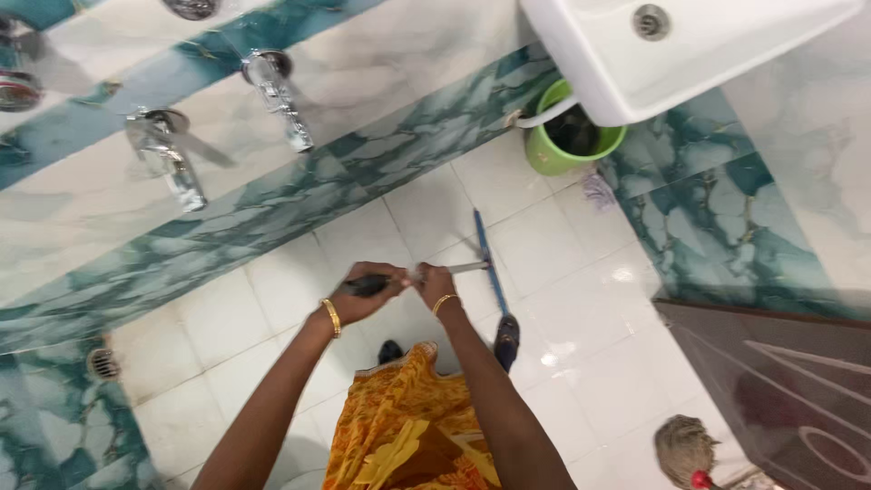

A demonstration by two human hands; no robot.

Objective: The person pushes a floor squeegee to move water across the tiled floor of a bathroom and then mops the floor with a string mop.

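The black end of the squeegee handle (454,269) was buried inside the left hand (365,292), and the right hand (435,283) covered its middle. The sink (689,54) ran off the top edge; the mop head (685,449) and the brown door (789,390) were cut at the bottom right. What lay inside the green bucket (573,136) stayed too dark to tell.

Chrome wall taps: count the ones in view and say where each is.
2 in full: one chrome tap at left on the marble-patterned tiled wall, another right of it. Partial chrome fittings at the frame's top and left edges may be further taps.
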